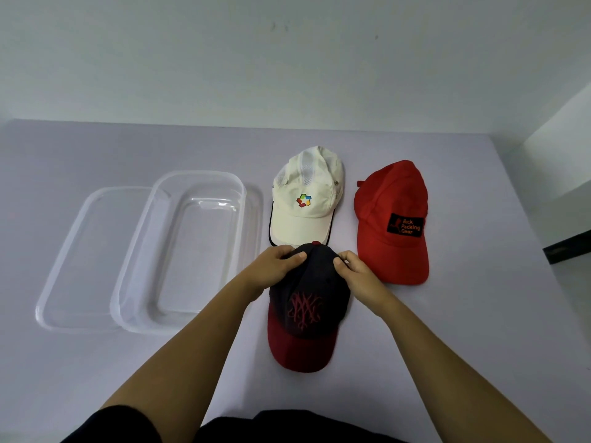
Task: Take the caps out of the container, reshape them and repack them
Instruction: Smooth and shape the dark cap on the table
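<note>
Dark clothing [230, 426] is showing at the bottom edge, with bare forearms reaching forward from it. The left hand [275, 266] and right hand [355, 271] are gripping the crown of the navy cap [307, 302], one on each side, as it is lying on the tabletop [479, 314]. A white cap [307, 196] is lying just beyond the hands, a red cap [393, 219] is lying just beyond the right hand, and the clear container [198, 174] is sitting left of the left hand.

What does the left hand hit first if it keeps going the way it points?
The left hand already grips the dark cap. Straight on past its crown, the brim of the white cap likely comes first, though heights are hard to judge from this view.
</note>
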Available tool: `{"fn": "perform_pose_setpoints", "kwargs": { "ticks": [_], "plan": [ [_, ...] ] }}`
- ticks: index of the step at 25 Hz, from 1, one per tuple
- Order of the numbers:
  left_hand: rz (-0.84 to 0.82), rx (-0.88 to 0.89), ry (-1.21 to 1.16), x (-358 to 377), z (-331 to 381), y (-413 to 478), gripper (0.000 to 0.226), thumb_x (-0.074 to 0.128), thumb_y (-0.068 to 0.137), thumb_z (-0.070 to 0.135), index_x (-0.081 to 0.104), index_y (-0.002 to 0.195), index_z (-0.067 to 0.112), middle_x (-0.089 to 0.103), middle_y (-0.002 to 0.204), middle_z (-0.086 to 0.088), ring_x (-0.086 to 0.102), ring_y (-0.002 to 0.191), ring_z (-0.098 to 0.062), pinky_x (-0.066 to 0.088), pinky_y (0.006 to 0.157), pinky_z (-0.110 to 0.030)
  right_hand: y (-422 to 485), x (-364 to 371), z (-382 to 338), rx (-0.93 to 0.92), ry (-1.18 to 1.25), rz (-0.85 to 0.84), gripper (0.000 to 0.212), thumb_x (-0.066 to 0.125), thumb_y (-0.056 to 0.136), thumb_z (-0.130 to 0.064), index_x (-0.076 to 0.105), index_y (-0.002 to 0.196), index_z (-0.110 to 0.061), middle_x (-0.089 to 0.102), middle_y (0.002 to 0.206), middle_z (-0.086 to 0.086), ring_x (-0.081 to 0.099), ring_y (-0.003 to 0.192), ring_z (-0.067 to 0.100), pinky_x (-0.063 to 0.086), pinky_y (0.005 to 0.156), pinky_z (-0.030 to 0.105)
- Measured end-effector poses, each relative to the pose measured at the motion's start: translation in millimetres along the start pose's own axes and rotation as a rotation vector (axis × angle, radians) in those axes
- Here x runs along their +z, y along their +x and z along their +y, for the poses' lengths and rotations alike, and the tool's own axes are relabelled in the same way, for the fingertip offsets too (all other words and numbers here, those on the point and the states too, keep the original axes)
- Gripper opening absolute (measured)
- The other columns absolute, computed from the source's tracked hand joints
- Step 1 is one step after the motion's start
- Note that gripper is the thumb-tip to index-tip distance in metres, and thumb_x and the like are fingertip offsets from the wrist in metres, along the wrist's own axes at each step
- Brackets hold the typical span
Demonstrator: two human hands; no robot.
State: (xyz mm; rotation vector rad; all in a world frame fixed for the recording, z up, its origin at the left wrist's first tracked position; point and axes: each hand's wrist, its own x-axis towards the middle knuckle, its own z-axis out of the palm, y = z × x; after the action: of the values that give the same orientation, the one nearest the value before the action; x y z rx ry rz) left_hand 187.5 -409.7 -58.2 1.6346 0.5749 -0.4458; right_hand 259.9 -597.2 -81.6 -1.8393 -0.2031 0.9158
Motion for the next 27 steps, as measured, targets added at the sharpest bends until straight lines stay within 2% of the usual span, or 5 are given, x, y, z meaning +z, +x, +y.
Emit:
{"fn": "perform_pose_setpoints", "kwargs": {
  "ticks": [7, 13, 16, 22, 27],
  "plan": [
    [0.024, -0.032, -0.050, 2.5, -3.9, 3.8, 0.044, 0.055, 0.089, 0.048, 0.057, 0.111, 0.010, 0.065, 0.111, -0.012, 0.063, 0.102, -0.023, 0.053, 0.090, -0.035, 1.9, 1.6, -3.9, -0.027, -0.173, 0.015, 0.022, 0.037, 0.099, -0.029, 0.048, 0.102, -0.011, 0.049, 0.080, -0.002, 0.046, 0.074, 0.011, 0.038, 0.067, 0.027],
    [0.163, -0.039, 0.205, -1.0, -6.3, 9.0, 0.058, 0.042, 0.091, 0.056, 0.063, 0.102, 0.002, 0.062, 0.094, -0.010, 0.058, 0.086, -0.021, 0.047, 0.078, -0.032, 0.4, 0.4, -7.4, -0.089, -0.256, 0.051, 0.014, 0.039, 0.098, -0.026, 0.046, 0.092, -0.015, 0.045, 0.071, -0.008, 0.042, 0.065, 0.006, 0.034, 0.059, 0.022],
    [0.213, -0.007, 0.313, 1.3, -4.4, 11.6, 0.047, 0.038, 0.095, 0.051, 0.057, 0.084, 0.008, 0.055, 0.084, -0.012, 0.051, 0.077, -0.020, 0.040, 0.068, -0.030, 0.5, -1.8, -6.9, -0.062, -0.261, 0.033, 0.015, 0.039, 0.098, -0.028, 0.045, 0.091, -0.016, 0.044, 0.068, -0.007, 0.040, 0.062, 0.007, 0.032, 0.058, 0.023],
    [0.292, 0.012, 0.559, 1.4, -10.8, 15.1, 0.049, 0.030, 0.100, 0.043, 0.056, 0.084, 0.005, 0.059, 0.083, -0.014, 0.053, 0.076, -0.023, 0.040, 0.072, -0.032, 5.4, -6.9, -2.1, -0.062, -0.615, 0.027, 0.023, 0.031, 0.097, -0.042, 0.044, 0.089, -0.026, 0.049, 0.066, -0.010, 0.050, 0.073, 0.016, 0.030, 0.083, 0.037],
    [0.394, 0.037, 0.619, -1.1, -15.3, 16.1, 0.046, 0.030, 0.101, 0.033, 0.058, 0.086, 0.000, 0.061, 0.083, -0.015, 0.057, 0.078, -0.028, 0.041, 0.069, -0.033, 9.0, -10.3, -3.7, -0.070, -0.724, 0.109, 0.033, 0.033, 0.095, -0.048, 0.052, 0.101, -0.022, 0.066, 0.097, -0.003, 0.058, 0.099, 0.021, 0.025, 0.086, 0.035]
  ]
}}
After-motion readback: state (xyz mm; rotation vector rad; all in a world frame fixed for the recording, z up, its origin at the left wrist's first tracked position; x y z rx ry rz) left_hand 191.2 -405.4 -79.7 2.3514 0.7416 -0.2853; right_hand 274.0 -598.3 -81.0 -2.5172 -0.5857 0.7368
